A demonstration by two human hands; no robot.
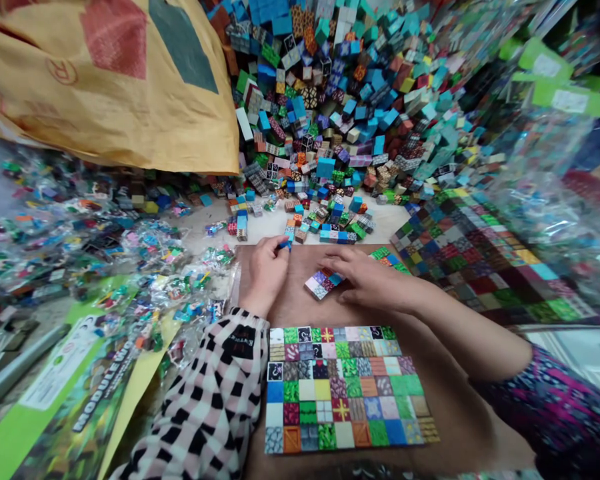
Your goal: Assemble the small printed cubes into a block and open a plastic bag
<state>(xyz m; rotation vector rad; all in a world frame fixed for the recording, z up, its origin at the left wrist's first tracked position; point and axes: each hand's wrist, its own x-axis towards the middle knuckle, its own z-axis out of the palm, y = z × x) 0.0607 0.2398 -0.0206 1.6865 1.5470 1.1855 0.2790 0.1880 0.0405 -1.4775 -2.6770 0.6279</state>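
My left hand (266, 270) is closed at the back left of a brown board (300, 310), pinching a small blue block (284, 246) between thumb and fingers. Farther right, my right hand (363, 277) curves over a small group of printed cube blocks (321, 285), its thumb on the near side and its fingers on the far side. Part of that group is hidden under the hand. Closer to me lies a flat mosaic of printed cube blocks (343, 393) in neat rows. A further strip of blocks (387, 257) shows behind my right hand.
A big heap of loose blocks (325, 100) rises at the back. Beside it stands a yellow bag (180, 100). Small plastic-wrapped pieces (150, 240) and a green printed package (90, 373) lie left. A larger block mosaic (480, 260) and clear bags (540, 167) are at right.
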